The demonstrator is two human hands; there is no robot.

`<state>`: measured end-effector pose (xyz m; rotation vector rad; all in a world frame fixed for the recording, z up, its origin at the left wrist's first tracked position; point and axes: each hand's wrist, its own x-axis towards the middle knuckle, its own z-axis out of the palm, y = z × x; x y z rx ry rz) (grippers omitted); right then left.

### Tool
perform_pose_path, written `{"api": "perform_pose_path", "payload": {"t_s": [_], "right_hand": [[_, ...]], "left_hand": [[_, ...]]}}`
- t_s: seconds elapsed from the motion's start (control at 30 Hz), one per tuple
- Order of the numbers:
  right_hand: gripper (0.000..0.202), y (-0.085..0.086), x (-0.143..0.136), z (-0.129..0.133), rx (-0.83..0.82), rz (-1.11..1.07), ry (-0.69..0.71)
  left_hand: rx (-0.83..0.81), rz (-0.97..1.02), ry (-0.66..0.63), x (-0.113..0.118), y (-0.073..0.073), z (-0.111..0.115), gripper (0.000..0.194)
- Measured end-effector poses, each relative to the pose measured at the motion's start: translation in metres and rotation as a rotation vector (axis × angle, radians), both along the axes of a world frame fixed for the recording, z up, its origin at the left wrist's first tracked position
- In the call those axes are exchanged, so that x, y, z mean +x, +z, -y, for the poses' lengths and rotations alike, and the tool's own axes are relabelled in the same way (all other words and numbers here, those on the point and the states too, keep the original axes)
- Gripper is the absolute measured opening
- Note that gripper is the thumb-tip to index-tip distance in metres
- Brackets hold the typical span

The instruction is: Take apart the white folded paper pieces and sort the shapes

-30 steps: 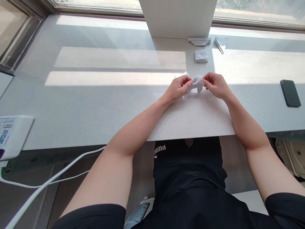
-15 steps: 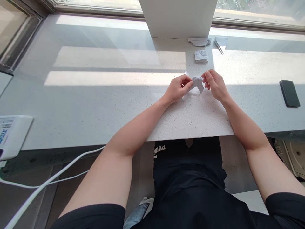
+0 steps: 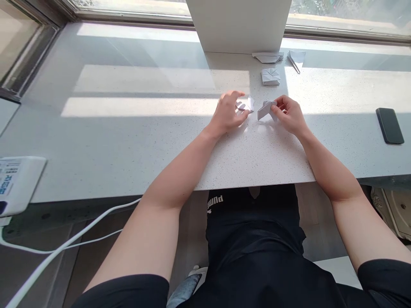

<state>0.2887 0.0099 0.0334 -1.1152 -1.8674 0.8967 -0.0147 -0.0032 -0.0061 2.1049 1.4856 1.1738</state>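
My right hand [image 3: 288,113] pinches a folded white paper piece [image 3: 265,110] between thumb and fingers, just above the pale speckled counter. To the left, my left hand [image 3: 228,111] has its thumb and fingers spread around a second small folded paper piece [image 3: 247,105] on the counter. Whether the fingertips touch that piece is hard to tell. Farther back lie a square folded paper [image 3: 270,76], a long flat folded paper [image 3: 267,57] and a pointed folded paper [image 3: 296,60].
A black phone [image 3: 389,125] lies on the counter [image 3: 128,149] at the right. At the far left edge sits a white device [image 3: 22,184], with white cables [image 3: 80,233] hanging below. A white panel [image 3: 239,25] stands at the back by the window.
My left hand has let go of the folded paper, moved left and spread its fingers around the second piece. My right hand now grips the first piece, which has turned.
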Motion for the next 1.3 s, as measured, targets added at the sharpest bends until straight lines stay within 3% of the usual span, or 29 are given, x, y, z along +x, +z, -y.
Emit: {"api": "perform_pose_path", "payload": {"t_s": [0.1,0.3,0.47,0.77,0.87,0.97,1.17,1.3], "right_hand": [[0.054,-0.003,0.002,-0.003,-0.013,0.012,-0.013],[0.056,-0.004,0.001,-0.002,-0.032,0.015,-0.009],[0.054,-0.004,0.001,-0.003,-0.011,0.003,-0.024],[0.056,-0.009,0.003,-0.007,0.03,-0.01,-0.081],[0.056,-0.009,0.006,-0.011,0.05,-0.024,-0.119],[0.055,-0.008,0.008,-0.013,0.065,-0.018,-0.144],[0.06,-0.005,0.001,-0.006,0.036,0.001,-0.062],[0.065,-0.001,-0.007,0.001,-0.002,0.014,-0.005]], "left_hand": [[-0.045,-0.106,-0.017,-0.005,0.0,0.0,0.037],[-0.077,-0.279,-0.029,0.0,0.009,0.003,0.005],[-0.079,-0.355,-0.075,-0.001,0.017,0.006,0.004],[-0.006,-0.436,-0.136,-0.007,0.029,0.008,0.021],[0.067,-0.363,-0.065,-0.008,0.028,0.007,0.027],[0.081,-0.154,-0.024,-0.002,0.026,0.012,0.025],[0.008,0.069,-0.13,0.026,0.023,0.025,0.014],[-0.018,0.084,-0.125,0.034,0.025,0.027,0.022]]}}
